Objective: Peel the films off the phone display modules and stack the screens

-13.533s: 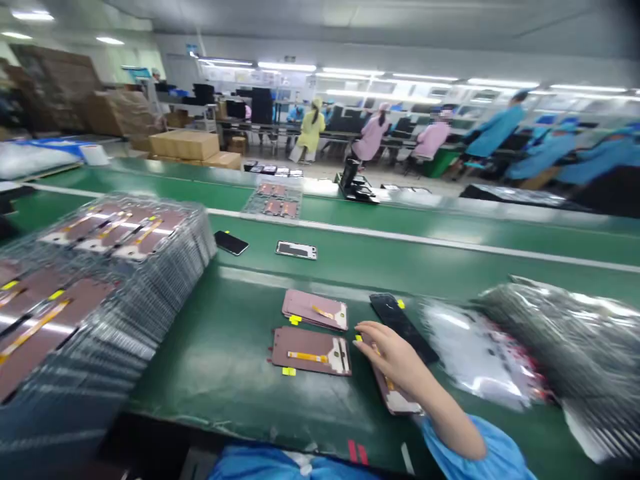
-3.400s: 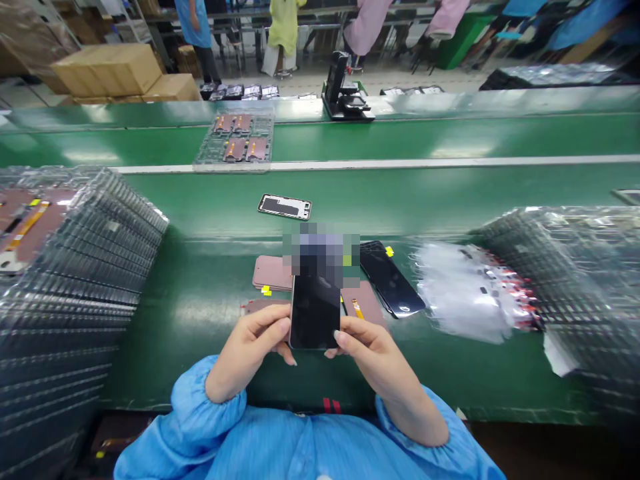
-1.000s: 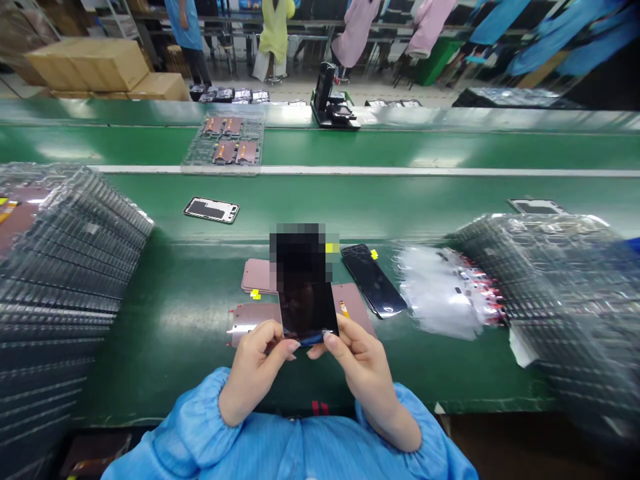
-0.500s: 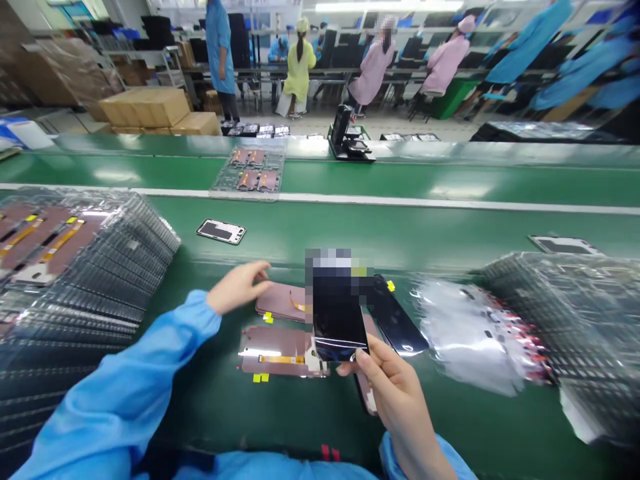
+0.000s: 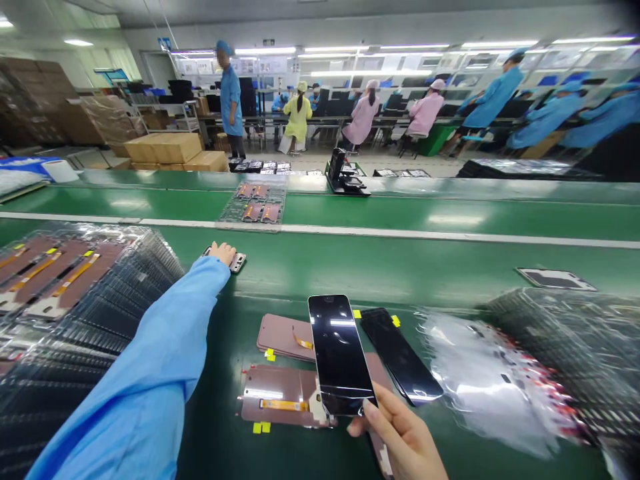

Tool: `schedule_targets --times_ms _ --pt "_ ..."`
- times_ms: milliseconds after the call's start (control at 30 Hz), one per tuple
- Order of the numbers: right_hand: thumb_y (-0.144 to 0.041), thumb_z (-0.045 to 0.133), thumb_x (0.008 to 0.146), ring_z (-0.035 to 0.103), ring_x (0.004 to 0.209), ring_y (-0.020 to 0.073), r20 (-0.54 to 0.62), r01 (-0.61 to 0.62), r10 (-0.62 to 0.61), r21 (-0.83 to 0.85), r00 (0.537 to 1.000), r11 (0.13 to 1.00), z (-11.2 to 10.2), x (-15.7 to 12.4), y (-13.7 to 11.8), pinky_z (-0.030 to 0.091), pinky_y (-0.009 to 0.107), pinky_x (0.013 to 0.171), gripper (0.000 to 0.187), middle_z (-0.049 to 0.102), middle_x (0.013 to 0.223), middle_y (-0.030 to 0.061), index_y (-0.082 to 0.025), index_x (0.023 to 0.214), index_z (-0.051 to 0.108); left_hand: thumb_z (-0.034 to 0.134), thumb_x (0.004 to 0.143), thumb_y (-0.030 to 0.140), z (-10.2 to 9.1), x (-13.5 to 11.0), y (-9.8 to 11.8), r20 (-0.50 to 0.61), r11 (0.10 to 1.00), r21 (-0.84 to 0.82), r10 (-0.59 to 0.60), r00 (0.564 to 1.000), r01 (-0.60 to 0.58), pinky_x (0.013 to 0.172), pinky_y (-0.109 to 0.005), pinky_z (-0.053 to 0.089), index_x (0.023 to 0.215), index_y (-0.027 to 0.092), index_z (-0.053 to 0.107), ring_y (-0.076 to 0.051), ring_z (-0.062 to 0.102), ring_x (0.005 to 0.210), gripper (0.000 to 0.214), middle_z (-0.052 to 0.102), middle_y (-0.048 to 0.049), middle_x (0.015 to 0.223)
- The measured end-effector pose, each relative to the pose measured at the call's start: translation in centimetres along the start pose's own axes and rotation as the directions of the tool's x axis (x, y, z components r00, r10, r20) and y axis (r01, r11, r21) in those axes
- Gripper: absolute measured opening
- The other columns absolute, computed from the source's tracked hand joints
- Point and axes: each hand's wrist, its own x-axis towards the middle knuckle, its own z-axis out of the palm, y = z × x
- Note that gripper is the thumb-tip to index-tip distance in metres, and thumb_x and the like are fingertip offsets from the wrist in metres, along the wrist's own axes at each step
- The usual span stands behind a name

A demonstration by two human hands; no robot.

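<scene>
Display panel (image 5: 341,353): a thin black glass sheet, held tilted above the near worktop (image 5: 215,393), just over the pink-backed panels (image 5: 283,335) that lie there.
Right hand (image 5: 400,440): its fingers pinch the panel by the lower short edge only; the rest of the sheet stands free in the air.
Left hand (image 5: 221,252): stretched far out to the belt (image 5: 400,267), resting on one end of a phone frame (image 5: 238,262). We cannot tell whether the fingers have closed on it or only touch it.
How the panel handles: we judge it light and stiff but brittle. The glossy face looks slippery and quick to take smears, and a one-edge pinch leaves it free to swing.
Where we would hold it: along the two long edges, thumb on one side and fingers on the other, off the glass face and away from any ribbon at the back.
How the frame handles: light, rigid and hollow, we think; best lifted by its rim.
Close by: another black panel (image 5: 400,357) lies flat just right of the held one, with clear bags (image 5: 490,387) beyond it and stacked trays (image 5: 75,313) to the left.
</scene>
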Motion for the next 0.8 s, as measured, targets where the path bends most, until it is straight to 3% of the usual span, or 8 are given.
schedule_targets --times_ms 100,233,400,500,600,667,733,800 --pt "-0.047 0.077 0.079 0.064 0.060 0.0172 0.015 -0.001 0.000 0.052 1.000 0.999 -0.1 0.3 -0.5 0.054 0.027 0.062 0.038 0.068 0.065 0.0041 -0.019 0.103 0.076 0.061 0.092 0.031 -0.7 -2.5 0.8 0.023 0.995 0.082 0.048 0.999 -0.049 0.098 -0.053 0.048 0.128 0.016 0.055 -0.028 0.057 0.118 0.039 0.056 -0.0121 0.134" --pt "-0.045 0.079 0.077 0.062 0.058 0.0153 0.057 -0.048 0.041 0.120 0.997 0.992 -0.3 0.6 -1.2 0.052 0.026 0.058 0.038 0.068 0.069 0.0036 -0.020 0.104 0.076 0.064 0.088 0.029 -1.4 -8.9 1.4 0.093 0.986 0.152 0.058 0.994 -0.071 0.103 -0.057 0.040 0.135 0.019 0.051 -0.032 0.051 0.123 0.049 0.052 -0.0126 0.138" --pt "-0.045 0.077 0.079 0.062 0.057 0.0135 0.164 -0.055 0.033 0.132 0.986 0.990 -0.6 0.8 -1.6 0.051 0.024 0.057 0.033 0.069 0.079 0.0050 -0.019 0.098 0.077 0.071 0.065 0.011 -0.3 -16.6 0.0 0.246 0.985 0.171 -0.032 0.969 -0.011 0.090 -0.058 0.045 0.136 0.010 0.050 -0.041 0.055 0.115 0.075 0.058 -0.0231 0.128" --pt "-0.045 0.073 0.082 0.062 0.058 0.0135 0.223 -0.045 0.015 0.128 0.975 0.991 -0.4 0.9 -1.5 0.051 0.024 0.058 0.032 0.069 0.076 0.0049 -0.018 0.099 0.076 0.070 0.065 0.011 0.3 -19.1 -0.3 0.287 0.985 0.174 -0.064 0.956 0.014 0.092 -0.059 0.044 0.139 0.013 0.048 -0.043 0.050 0.125 0.078 0.053 -0.0235 0.138" --pt "-0.045 0.072 0.083 0.062 0.057 0.0140 0.222 -0.036 0.005 0.137 0.975 0.990 0.1 0.8 -1.3 0.050 0.025 0.058 0.033 0.069 0.071 0.0044 -0.016 0.099 0.074 0.065 0.080 0.026 0.2 -20.7 2.1 0.150 0.993 -0.115 0.015 0.989 0.002 0.103 -0.055 0.040 0.140 0.014 0.049 -0.039 0.045 0.132 0.064 0.049 -0.0215 0.146" --pt "-0.047 0.072 0.083 0.063 0.057 0.0154 0.216 -0.030 0.003 0.122 0.976 0.992 0.5 0.8 -1.2 0.051 0.026 0.059 0.035 0.070 0.068 0.0046 -0.015 0.098 0.073 0.053 0.090 0.039 -0.2 -22.0 5.2 0.089 0.839 -0.545 0.049 0.995 0.007 0.097 -0.045 0.047 0.131 0.015 0.059 -0.032 0.059 0.115 0.047 0.063 -0.0179 0.129" --pt "-0.049 0.071 0.083 0.065 0.058 0.0171 0.215 -0.023 0.003 0.093 0.977 0.995 0.9 0.6 -1.1 0.052 0.028 0.060 0.037 0.070 0.065 0.0046 -0.015 0.098 0.072 0.045 0.094 0.046 -0.4 -23.4 9.0 0.197 0.492 -0.862 0.106 0.975 0.121 0.080 -0.037 0.054 0.119 0.017 0.068 -0.024 0.067 0.087 0.044 0.072 -0.0122 0.103" --pt "-0.048 0.069 0.086 0.066 0.059 0.0177 0.218 -0.015 -0.001 0.069 0.976 0.997 1.0 0.5 -1.0 0.052 0.028 0.061 0.036 0.071 0.065 0.0048 -0.015 0.100 0.071 0.048 0.092 0.051 -0.4 -24.6 12.6 0.304 0.145 -0.950 0.217 0.928 0.277 0.065 -0.032 0.055 0.116 0.017 0.071 -0.018 0.064 0.067 0.047 0.071 -0.0084 0.087"
